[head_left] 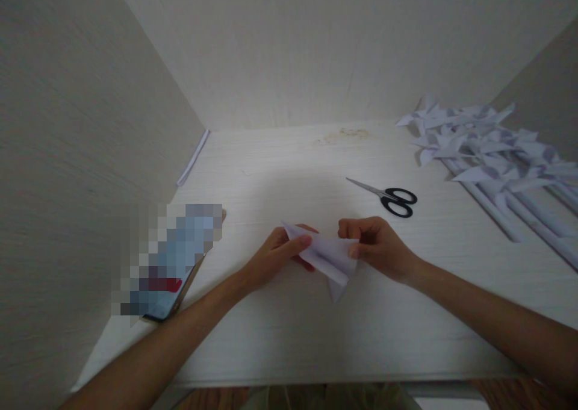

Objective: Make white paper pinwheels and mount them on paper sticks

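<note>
A folded piece of white paper [326, 257] with pointed flaps is held just above the pale tabletop [289, 326] between both hands. My left hand [275, 254] pinches its left end, thumb on top and fingers underneath. My right hand [377, 247] pinches its right edge with curled fingers. One pointed flap hangs down toward me below the hands.
Black-handled scissors [388, 198] lie on the table behind my right hand. A pile of white paper pinwheels on rolled paper sticks [492, 163] fills the back right. A phone [174, 265] leans at the left wall. White walls enclose three sides.
</note>
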Motion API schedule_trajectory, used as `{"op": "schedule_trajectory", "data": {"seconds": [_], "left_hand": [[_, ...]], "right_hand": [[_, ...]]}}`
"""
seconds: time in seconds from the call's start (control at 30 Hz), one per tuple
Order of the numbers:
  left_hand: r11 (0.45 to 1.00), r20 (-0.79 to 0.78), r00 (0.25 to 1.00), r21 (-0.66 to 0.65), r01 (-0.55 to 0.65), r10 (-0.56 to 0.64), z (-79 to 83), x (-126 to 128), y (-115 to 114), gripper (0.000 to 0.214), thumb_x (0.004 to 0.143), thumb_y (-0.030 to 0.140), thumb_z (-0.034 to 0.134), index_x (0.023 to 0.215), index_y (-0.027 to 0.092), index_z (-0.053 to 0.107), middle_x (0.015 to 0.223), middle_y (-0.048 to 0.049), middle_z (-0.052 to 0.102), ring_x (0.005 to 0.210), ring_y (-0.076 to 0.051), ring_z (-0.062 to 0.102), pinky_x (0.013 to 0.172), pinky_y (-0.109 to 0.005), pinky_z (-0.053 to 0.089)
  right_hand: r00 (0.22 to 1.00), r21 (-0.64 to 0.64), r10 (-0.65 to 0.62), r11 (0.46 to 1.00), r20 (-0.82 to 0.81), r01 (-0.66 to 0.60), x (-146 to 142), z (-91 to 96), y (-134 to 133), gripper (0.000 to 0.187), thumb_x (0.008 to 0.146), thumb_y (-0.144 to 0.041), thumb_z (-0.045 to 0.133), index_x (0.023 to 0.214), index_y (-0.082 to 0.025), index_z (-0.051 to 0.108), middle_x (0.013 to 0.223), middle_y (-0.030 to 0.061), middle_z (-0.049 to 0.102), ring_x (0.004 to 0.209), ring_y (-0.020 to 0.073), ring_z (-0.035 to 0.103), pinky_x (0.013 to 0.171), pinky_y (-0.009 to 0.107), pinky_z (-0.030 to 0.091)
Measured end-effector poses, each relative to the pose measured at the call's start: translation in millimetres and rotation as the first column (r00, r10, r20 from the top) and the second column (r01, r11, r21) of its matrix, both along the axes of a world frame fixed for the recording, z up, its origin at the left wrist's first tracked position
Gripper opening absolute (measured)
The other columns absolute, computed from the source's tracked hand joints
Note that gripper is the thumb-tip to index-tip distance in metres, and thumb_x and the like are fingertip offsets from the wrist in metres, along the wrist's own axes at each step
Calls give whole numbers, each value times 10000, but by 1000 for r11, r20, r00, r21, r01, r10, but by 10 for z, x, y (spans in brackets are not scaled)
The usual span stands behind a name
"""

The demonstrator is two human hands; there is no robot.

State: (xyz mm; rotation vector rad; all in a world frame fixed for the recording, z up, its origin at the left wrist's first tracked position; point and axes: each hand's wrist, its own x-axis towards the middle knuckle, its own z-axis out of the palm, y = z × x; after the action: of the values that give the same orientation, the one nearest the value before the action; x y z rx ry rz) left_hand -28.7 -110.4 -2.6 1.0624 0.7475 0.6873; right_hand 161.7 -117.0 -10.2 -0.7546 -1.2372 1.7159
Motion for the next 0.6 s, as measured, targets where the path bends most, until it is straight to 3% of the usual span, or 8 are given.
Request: {"op": "schedule_trajectory", "data": {"seconds": [0.23,0.37,0.43,0.5,0.57,0.6], "left_hand": [[997,-10,1000,-72,-14,13,-22,-35,6,206,616,241,646,767,103,623,681,-47,636,604,-127,562,568,-227,425],[994,53,998,-105,-35,41,-18,-31,5,238,633,236,656,835,118,610,726,-46,647,627,-130,582,597,-239,432],[992,69,995,-111,-61,69,-12,-26,8,255,640,232,657,862,122,599,744,-48,649,635,-133,589,606,-244,438],[988,68,992,-124,-96,105,2,-19,12,279,648,222,655,901,127,585,754,-47,652,640,-134,593,607,-243,443],[980,63,988,-148,-134,144,22,-13,14,332,660,212,647,972,141,560,777,-47,654,644,-131,595,611,-241,447],[975,61,985,-159,-153,164,32,-10,15,360,665,209,644,1006,148,545,793,-48,655,650,-128,596,615,-238,448]], "right_hand": [[972,-129,-234,964,-5,232,25,17,43,256,642,-296,660,519,-154,486,542,-45,426,489,55,368,439,197,249],[932,38,-331,944,146,329,57,-24,68,248,679,-296,620,533,-161,473,537,-43,424,479,59,375,428,196,270],[859,245,-423,900,289,361,82,-40,74,179,684,-277,614,596,-172,499,565,-37,444,482,68,393,424,203,296],[728,550,-566,775,387,310,107,-42,68,86,684,-225,610,737,-188,553,693,-2,519,576,102,476,481,234,378],[625,805,-680,578,384,135,130,-33,48,198,705,-151,573,893,-214,568,896,48,559,781,153,534,625,295,446],[612,878,-702,478,364,26,139,-27,33,248,716,-118,551,939,-225,564,984,64,554,883,174,527,696,327,451]]}}
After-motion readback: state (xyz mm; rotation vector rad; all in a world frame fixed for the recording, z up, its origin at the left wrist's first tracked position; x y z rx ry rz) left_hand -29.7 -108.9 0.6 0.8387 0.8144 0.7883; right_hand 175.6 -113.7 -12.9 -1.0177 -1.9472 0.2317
